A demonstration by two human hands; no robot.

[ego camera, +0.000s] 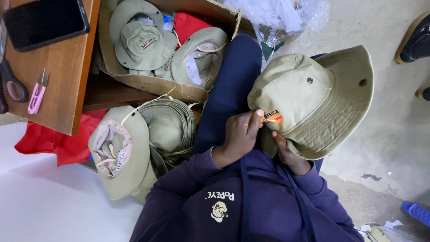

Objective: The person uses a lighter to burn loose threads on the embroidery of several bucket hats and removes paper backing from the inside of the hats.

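The left hand (239,136) is curled, its thumb tip pressed against the crown of a khaki bucket hat (313,98), right beside the embroidered patch on the hat's front, where a small orange glow shows. Whether the fingers grip some small tool under the thumb cannot be told. The right hand (286,152) is closed on the hat's brim from below, its fingers mostly hidden under the fabric, only the thumb side and wrist showing. The hat sits over the person's lap, crown up and tilted, with two metal eyelets visible on its side; it rests above the dark blue trouser leg (230,89) and just ahead of the purple sweatshirt (242,206).

To the left of the leg, a stack of the same khaki hats (134,143) lies on the floor, the nearest one turned inside up. Beyond it, an open cardboard box (148,83) holds more hats and a piece of red cloth. At the far left, a wooden table (58,89) carries pink thread snips (38,92), the handle of dark scissors (13,85) and a black tablet (45,20). Clear plastic bags (277,15) lie at the top, on the concrete floor (394,143).
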